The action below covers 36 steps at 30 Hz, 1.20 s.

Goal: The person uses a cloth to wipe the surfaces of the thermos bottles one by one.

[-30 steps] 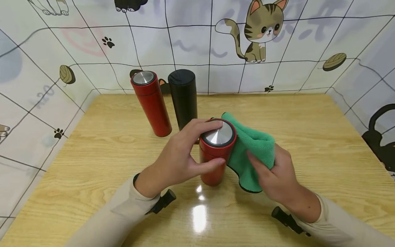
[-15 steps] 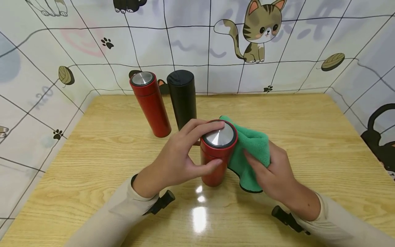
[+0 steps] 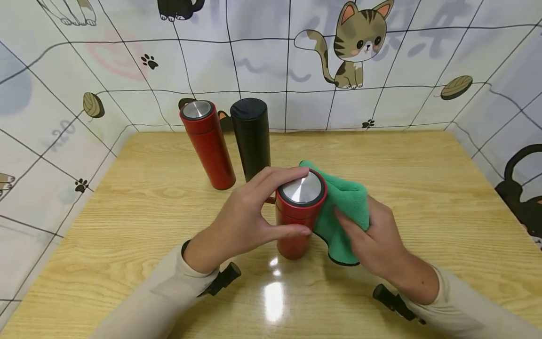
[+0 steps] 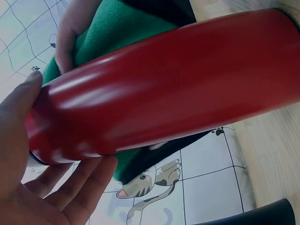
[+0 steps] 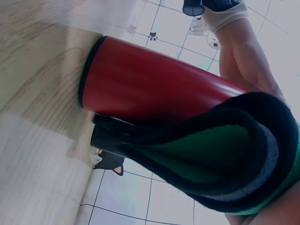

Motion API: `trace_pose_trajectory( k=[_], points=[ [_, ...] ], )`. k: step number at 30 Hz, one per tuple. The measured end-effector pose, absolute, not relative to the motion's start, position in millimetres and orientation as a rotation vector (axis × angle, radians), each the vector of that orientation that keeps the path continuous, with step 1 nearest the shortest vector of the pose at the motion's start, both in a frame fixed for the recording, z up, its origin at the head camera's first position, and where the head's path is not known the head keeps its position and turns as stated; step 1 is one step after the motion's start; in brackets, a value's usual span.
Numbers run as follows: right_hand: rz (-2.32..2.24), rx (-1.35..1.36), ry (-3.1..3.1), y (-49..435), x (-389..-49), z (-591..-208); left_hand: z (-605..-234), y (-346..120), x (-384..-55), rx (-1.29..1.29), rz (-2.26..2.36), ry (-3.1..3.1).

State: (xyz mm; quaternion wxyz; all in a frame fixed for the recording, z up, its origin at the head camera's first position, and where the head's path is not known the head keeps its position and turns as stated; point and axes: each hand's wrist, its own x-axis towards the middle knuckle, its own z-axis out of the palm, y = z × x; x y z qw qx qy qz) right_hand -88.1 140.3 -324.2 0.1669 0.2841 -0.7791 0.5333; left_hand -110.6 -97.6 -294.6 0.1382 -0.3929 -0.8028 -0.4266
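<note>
A red thermos flask [image 3: 294, 214] with a shiny steel lid top stands upright on the table. My left hand [image 3: 245, 212] grips it near the top, thumb across the front and fingers over the lid's far left edge. In the left wrist view the fingers of this hand [image 4: 79, 192] curl under the red flask [image 4: 173, 84]. A green cloth [image 3: 345, 212] with dark edging lies against the flask's right side, bunched in my right hand [image 3: 377, 240]. The right wrist view shows the folded cloth [image 5: 201, 154] touching the red flask [image 5: 145, 79]; most of the right hand is hidden there.
Behind and left, a second red flask [image 3: 209, 150] stands beside a black flask [image 3: 251, 139], whose base is partly hidden by my left hand. A white cat-patterned sheet [image 3: 262, 61] covers the back and sides of the wooden table [image 3: 139, 207].
The right hand and green cloth have shifted slightly left, closer round the flask. The left thumb lies a little further right across its front. Both flasks behind stay put.
</note>
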Motion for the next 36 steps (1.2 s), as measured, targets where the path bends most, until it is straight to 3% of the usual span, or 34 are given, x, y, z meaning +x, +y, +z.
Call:
trace_pose_trajectory(
  k=[11, 21, 36],
  points=[
    [1.465, 0.784, -2.408, 141.2, -90.7, -326.3, -293.5, -101.7, -113.2, -1.209, -1.255, -2.352],
    [1.520, 0.850, -2.196, 139.8, -88.2, -325.1, -291.4, -101.8, -114.5, -1.237, -1.250, -2.341],
    [1.518, 0.777, -2.209, 139.7, -85.5, -322.7, -295.7, -102.4, -115.0, -1.131, -1.161, -2.336]
  ],
)
